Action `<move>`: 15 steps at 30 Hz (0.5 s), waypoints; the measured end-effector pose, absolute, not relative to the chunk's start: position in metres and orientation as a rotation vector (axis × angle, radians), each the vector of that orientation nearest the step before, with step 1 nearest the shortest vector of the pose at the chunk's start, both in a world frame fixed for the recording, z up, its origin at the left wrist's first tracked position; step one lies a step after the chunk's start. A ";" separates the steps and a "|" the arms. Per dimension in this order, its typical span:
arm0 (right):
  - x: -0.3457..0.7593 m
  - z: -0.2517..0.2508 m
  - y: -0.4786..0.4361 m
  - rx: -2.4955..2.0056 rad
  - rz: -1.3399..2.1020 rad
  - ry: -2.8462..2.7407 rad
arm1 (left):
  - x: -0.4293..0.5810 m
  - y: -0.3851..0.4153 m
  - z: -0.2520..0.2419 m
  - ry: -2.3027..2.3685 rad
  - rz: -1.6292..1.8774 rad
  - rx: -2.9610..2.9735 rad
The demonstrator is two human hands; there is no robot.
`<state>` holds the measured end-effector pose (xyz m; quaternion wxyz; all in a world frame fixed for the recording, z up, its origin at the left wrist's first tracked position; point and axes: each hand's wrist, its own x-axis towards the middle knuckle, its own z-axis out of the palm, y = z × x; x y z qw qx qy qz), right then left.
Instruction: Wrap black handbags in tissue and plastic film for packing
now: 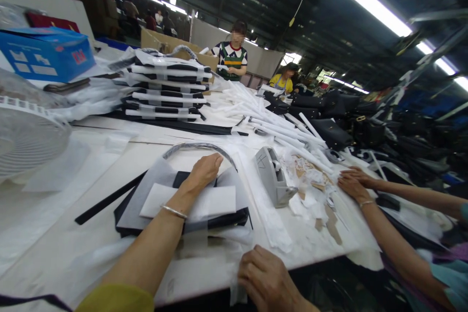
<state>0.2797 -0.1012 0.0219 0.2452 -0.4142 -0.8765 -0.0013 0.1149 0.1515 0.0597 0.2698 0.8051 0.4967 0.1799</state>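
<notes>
A black bag (127, 222) lies flat on the table in front of me, with white tissue, a white foam sheet (223, 200) and a wrapped, arched handle (193, 146). My left hand (206, 169) is closed over the upper part of the bag, inside the handle's arch; whatever its fingers hold is hidden. At the table's front edge my right hand (268, 275) is curled, its fingers beside a translucent strip of film (238, 287); its grip is not clear. A grey tape dispenser (272, 180) stands to the right of the bag.
Stacked wrapped bags (168, 87), a blue box (47, 53) and a fan (29, 131) are at left. White foam tubes (278, 126) and paper scraps (310, 185) spread at right. A co-worker's hands (354, 183) rest near the right edge; another person (232, 56) stands behind.
</notes>
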 end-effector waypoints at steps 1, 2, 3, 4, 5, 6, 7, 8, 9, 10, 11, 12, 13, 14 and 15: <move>0.281 0.029 -0.100 -1.136 0.039 -2.374 | 0.114 0.151 0.059 1.424 0.472 2.162; 0.282 0.039 -0.098 -1.146 0.075 -2.335 | 0.113 0.151 0.059 1.492 0.452 2.157; 0.282 0.050 -0.096 -1.156 0.096 -2.275 | 0.112 0.151 0.059 1.536 0.427 2.153; 0.280 0.062 -0.091 -1.165 0.105 -2.203 | 0.112 0.151 0.059 1.554 0.396 2.153; 0.277 0.074 -0.085 -1.181 0.107 -2.128 | 0.112 0.150 0.059 1.554 0.363 2.154; 0.272 0.087 -0.077 -1.199 0.101 -2.056 | 0.111 0.150 0.059 1.544 0.330 2.154; 0.265 0.098 -0.066 -1.214 0.085 -2.000 | 0.111 0.150 0.059 1.529 0.298 2.152; 0.257 0.107 -0.054 -1.228 0.064 -1.963 | 0.111 0.151 0.059 1.516 0.270 2.149; 0.249 0.113 -0.040 -1.239 0.042 -1.943 | 0.111 0.151 0.060 1.505 0.247 2.144; 0.242 0.116 -0.026 -1.249 0.028 -1.947 | 0.111 0.152 0.060 1.495 0.230 2.138; 0.236 0.116 -0.013 -1.262 0.016 -1.966 | 0.110 0.153 0.060 1.486 0.218 2.132; 0.232 0.113 -0.001 -1.281 0.013 -2.000 | 0.110 0.155 0.061 1.475 0.213 2.124; 0.229 0.107 0.008 -1.314 0.024 -2.039 | 0.109 0.157 0.061 1.464 0.215 2.114; 0.229 0.099 0.015 -1.357 0.051 -2.073 | 0.109 0.159 0.060 1.450 0.226 2.104; 0.230 0.091 0.020 -1.403 0.089 -2.097 | 0.108 0.161 0.060 1.434 0.243 2.094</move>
